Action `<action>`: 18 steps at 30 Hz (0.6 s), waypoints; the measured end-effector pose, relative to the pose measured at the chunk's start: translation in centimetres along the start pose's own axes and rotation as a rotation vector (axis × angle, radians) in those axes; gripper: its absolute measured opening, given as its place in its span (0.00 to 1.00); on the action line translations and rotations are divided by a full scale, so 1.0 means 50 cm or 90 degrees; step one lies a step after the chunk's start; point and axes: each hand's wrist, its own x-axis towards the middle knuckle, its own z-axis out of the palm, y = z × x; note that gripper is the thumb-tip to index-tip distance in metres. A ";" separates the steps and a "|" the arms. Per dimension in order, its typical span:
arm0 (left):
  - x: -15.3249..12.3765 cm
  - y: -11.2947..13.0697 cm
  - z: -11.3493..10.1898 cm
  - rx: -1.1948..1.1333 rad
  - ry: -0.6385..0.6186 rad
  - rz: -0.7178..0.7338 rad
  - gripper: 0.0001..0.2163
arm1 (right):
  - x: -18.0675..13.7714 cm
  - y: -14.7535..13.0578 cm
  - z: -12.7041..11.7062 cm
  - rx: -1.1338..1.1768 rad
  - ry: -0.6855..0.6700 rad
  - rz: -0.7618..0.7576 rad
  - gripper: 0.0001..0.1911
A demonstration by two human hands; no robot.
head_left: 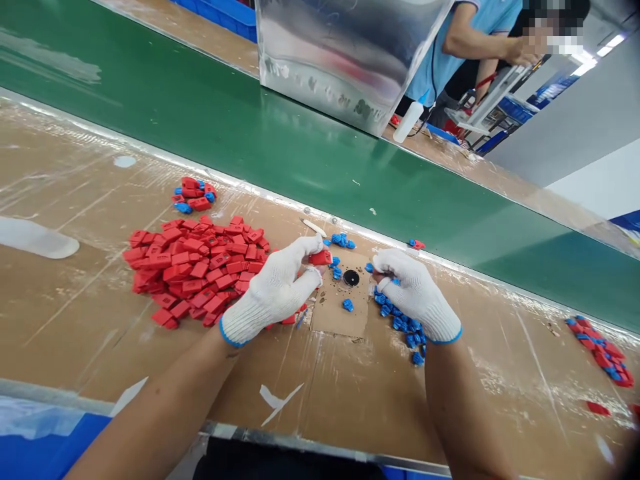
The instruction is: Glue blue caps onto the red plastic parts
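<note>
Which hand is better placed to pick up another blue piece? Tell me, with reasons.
Probably the right. The right hand lies over the blue pieces, while the left hand is occupied pinching a red piece.

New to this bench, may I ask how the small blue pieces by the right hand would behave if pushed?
The blue pieces look like small moulded plastic, probably stiff and light. Loose on the glossy table, they would likely scatter.

A green conveyor belt (300, 153) ran beside the film-wrapped brown bench (75, 313). A shiny metal housing (345, 53) stood over the belt
</note>
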 end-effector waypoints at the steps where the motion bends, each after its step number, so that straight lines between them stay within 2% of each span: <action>1: 0.001 0.000 0.001 -0.005 0.003 -0.004 0.18 | 0.009 -0.008 0.001 0.022 -0.016 -0.023 0.09; 4: 0.004 0.004 -0.004 0.014 0.022 -0.002 0.18 | 0.020 -0.011 0.000 0.020 0.001 -0.003 0.10; 7: 0.011 0.004 -0.017 0.011 0.059 -0.018 0.17 | 0.002 0.008 -0.012 -0.022 0.094 0.059 0.08; 9: 0.017 -0.002 -0.030 -0.004 0.112 -0.029 0.16 | -0.015 0.023 -0.025 -0.042 0.145 0.087 0.06; 13: 0.025 -0.016 -0.052 0.039 0.200 -0.028 0.11 | -0.037 0.036 -0.049 -0.069 0.181 0.112 0.05; 15: 0.025 -0.016 -0.058 0.087 0.175 -0.032 0.12 | -0.039 0.032 -0.057 -0.059 0.210 0.113 0.04; 18: 0.024 -0.003 -0.061 0.196 0.082 -0.058 0.18 | -0.039 0.019 -0.068 -0.060 0.237 0.105 0.05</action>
